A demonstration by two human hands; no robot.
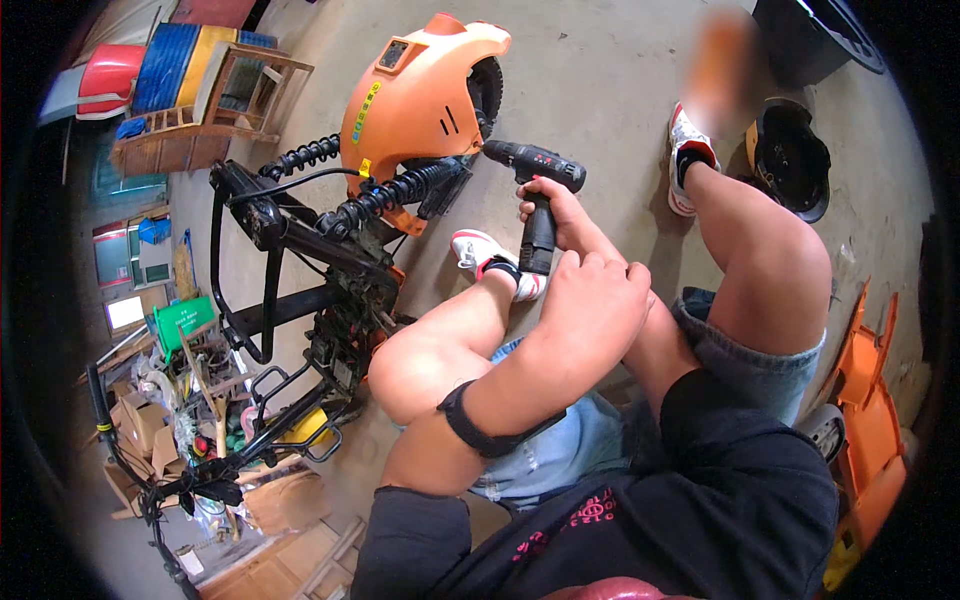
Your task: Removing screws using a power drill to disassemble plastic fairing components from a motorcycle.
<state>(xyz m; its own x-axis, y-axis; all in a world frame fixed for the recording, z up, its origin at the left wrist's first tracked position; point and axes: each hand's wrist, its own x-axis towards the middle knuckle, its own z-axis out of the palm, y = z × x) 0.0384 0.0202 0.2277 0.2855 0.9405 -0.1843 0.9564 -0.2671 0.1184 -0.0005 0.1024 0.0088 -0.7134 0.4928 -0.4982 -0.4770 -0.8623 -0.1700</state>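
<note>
My right hand (553,208) is wrapped round the grip of a black cordless drill (540,166), finger at the trigger. The drill's nose points left at the lower edge of an orange plastic fender (420,110); whether the bit touches it I cannot tell. My left hand (598,300) lies over my right forearm, fingers bent against it, with a black band on that arm. The fender covers a black-tyred wheel (487,95) and joins a black vehicle frame (300,235) with coil-spring shock absorbers (400,195). A yellow tag (366,168) hangs by the fender.
Handlebars (105,420) extend lower left, near cardboard boxes (145,425) and mixed clutter. Barrels (170,65) and a wooden frame (240,90) stand upper left. A black bin (810,45) and a black helmet-like shell (795,160) are upper right, orange plastic panels (870,400) lower right.
</note>
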